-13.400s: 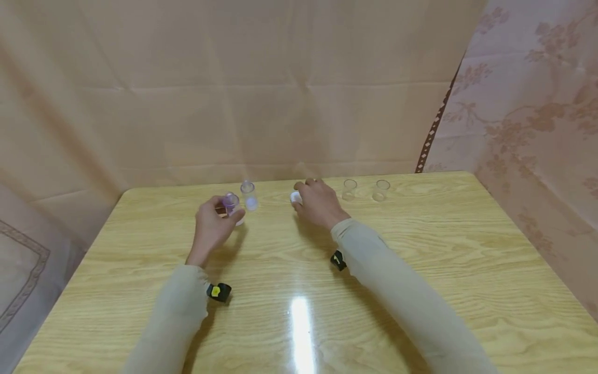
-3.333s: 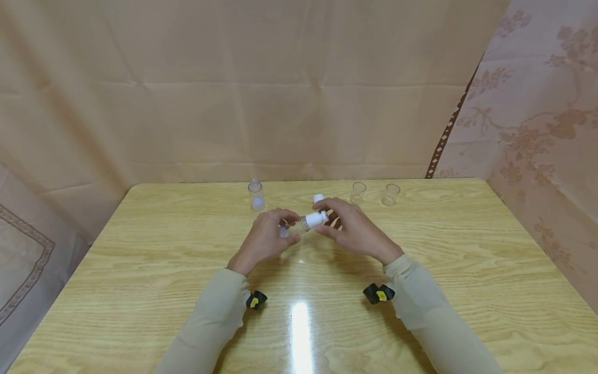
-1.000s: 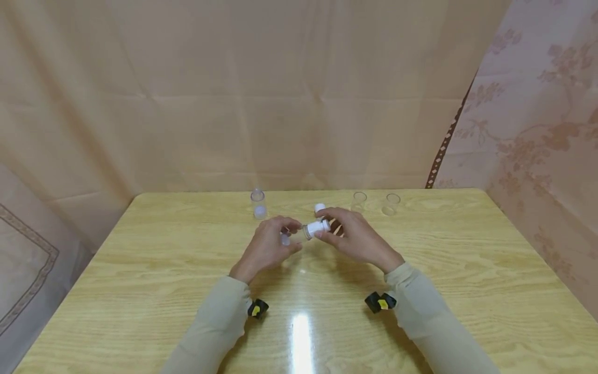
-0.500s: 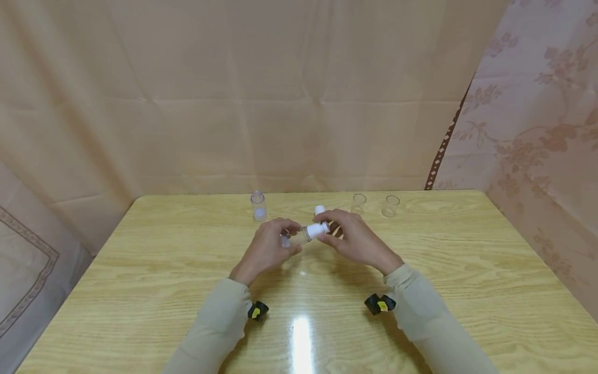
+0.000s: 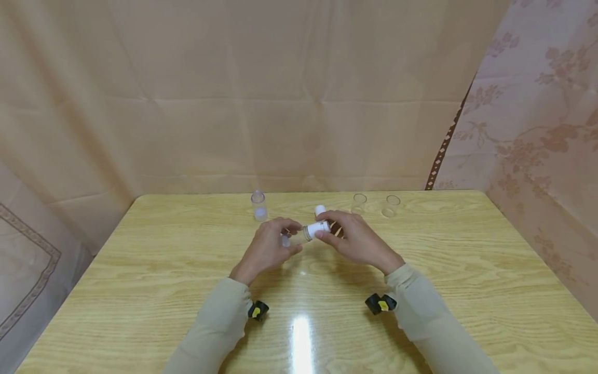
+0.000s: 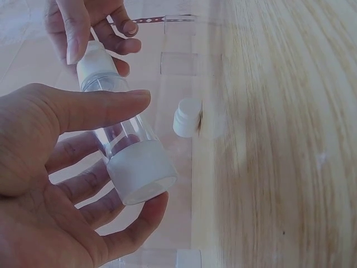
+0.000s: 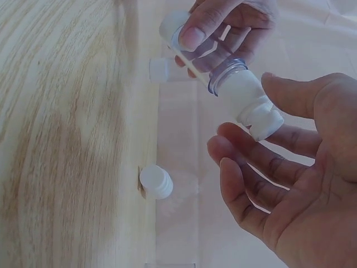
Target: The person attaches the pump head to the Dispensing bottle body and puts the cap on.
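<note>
Low over the table, my left hand (image 5: 266,246) holds a clear bottle (image 6: 142,170) with a white base, thumb on one side and fingers curled round the other. The bottle lies tilted, its neck towards my right hand (image 5: 357,239). A white pump top (image 7: 242,92) sits at that neck. My right thumb and fingers pinch it near its outer end, while the remaining fingers curl loosely below. Just behind the right fingers, a second white pump top (image 5: 320,209) stands on the table.
Another clear bottle (image 5: 259,206) with a whitish bottom stands upright at the back left. Two see-through cups or covers, one nearer (image 5: 359,204) and one farther right (image 5: 391,206), stand along the back edge of the wooden table (image 5: 140,291). A beige curtain (image 5: 196,104) hangs behind.
Since the oldest frame, my hands have come together at the middle, with a pump top now at the bottle's neck. Over the last second, only my right fingers shift slightly on it.
</note>
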### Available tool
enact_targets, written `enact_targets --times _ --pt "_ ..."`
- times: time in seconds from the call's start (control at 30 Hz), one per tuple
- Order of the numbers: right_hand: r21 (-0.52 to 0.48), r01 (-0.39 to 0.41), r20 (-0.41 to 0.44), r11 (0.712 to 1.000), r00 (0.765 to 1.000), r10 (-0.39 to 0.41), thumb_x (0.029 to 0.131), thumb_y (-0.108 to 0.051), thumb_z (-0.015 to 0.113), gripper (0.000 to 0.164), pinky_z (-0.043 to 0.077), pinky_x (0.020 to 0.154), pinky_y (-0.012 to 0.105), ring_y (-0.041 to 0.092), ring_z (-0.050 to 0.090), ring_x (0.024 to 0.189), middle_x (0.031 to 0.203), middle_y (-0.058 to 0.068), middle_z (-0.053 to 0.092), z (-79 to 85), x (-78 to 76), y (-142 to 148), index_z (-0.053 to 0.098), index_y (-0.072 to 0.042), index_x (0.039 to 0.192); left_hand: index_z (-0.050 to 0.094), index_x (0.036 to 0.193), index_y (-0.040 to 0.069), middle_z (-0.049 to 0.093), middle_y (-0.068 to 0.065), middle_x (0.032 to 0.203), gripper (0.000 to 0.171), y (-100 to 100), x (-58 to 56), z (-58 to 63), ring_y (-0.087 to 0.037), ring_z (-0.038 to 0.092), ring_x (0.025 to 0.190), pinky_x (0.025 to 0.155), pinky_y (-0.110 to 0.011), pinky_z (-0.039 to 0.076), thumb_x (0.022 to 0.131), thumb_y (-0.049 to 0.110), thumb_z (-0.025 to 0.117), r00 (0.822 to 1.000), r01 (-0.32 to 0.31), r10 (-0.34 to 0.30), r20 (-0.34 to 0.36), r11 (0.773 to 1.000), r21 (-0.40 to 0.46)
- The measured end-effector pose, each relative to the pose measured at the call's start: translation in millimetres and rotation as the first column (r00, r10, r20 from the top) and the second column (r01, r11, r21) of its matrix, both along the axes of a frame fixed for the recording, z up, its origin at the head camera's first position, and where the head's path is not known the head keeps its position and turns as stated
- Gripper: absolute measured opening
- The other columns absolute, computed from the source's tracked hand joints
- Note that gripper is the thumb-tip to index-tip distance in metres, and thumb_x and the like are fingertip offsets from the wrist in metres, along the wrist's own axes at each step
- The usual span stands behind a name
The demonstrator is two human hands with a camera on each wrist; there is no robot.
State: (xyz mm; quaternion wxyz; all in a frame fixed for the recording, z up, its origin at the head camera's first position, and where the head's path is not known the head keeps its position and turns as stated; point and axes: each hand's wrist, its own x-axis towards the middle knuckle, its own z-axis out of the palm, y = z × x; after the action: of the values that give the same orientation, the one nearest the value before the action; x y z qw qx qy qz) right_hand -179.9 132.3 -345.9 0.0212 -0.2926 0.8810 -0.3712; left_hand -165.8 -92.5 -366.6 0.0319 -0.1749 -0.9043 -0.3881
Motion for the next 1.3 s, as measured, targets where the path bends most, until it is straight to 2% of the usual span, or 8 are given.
enact_targets --times 0.33,0.5,0.77,1.07,1.3 --pt "-0.002 -0.026 -0.061 1.000 0.998 0.026 0.094 -0.011 0.074 0.036 0.056 0.077 0.032 0.020 0.065 0.091 0.110 0.006 0.069 -0.4 0.7 1.5 0.065 -0.004 0.128 0.072 0.115 0.003 0.072 -0.011 0.111 0.036 -0.4 0.1 -0.1 -0.028 0.066 0.101 0.088 -0.045 0.054 0.082 0.007 0.085 1.000 0.007 -0.007 0.007 1.000 0.004" --pt "-0.001 -0.027 -0.067 1.000 0.997 0.027 0.094 -0.007 0.073 0.033 0.056 0.078 0.034 0.019 0.065 0.092 0.111 0.007 0.069 -0.6 0.7 1.7 0.066 -0.003 0.126 0.072 0.115 0.003 0.072 -0.011 0.112 0.036 -0.2 0.2 0.0 -0.028 0.066 0.101 0.089 -0.045 0.054 0.082 0.007 0.085 1.000 0.008 -0.008 0.011 1.000 0.013" --pt "0.000 -0.017 -0.036 1.000 0.999 0.017 0.097 -0.012 0.070 0.028 0.055 0.076 0.032 0.015 0.063 0.087 0.103 0.002 0.069 -0.5 -0.7 0.9 0.067 -0.006 0.124 0.072 0.116 0.003 0.072 -0.010 0.112 0.036 0.0 -0.1 0.3 -0.027 0.065 0.102 0.089 -0.045 0.054 0.083 0.007 0.085 1.000 0.005 -0.005 0.014 1.000 0.012" --pt "0.006 -0.020 -0.004 1.000 1.000 0.020 0.099 -0.016 0.068 0.025 0.055 0.072 0.031 0.017 0.063 0.081 0.094 0.000 0.068 -0.3 -0.5 0.3 0.067 -0.004 0.121 0.072 0.116 0.005 0.071 -0.009 0.111 0.036 -0.1 0.6 0.5 -0.027 0.065 0.102 0.089 -0.044 0.054 0.083 0.008 0.085 1.000 0.007 -0.007 0.015 1.000 0.003" --pt "0.007 -0.007 0.003 1.000 1.000 0.007 0.100 -0.019 0.067 0.032 0.056 0.073 0.032 0.015 0.064 0.083 0.102 0.004 0.069 0.9 -1.1 0.0 0.065 -0.002 0.127 0.072 0.116 0.004 0.071 -0.010 0.109 0.036 -0.5 -0.2 1.2 -0.027 0.065 0.102 0.090 -0.045 0.054 0.082 0.007 0.085 1.000 0.006 -0.006 0.017 1.000 0.005"
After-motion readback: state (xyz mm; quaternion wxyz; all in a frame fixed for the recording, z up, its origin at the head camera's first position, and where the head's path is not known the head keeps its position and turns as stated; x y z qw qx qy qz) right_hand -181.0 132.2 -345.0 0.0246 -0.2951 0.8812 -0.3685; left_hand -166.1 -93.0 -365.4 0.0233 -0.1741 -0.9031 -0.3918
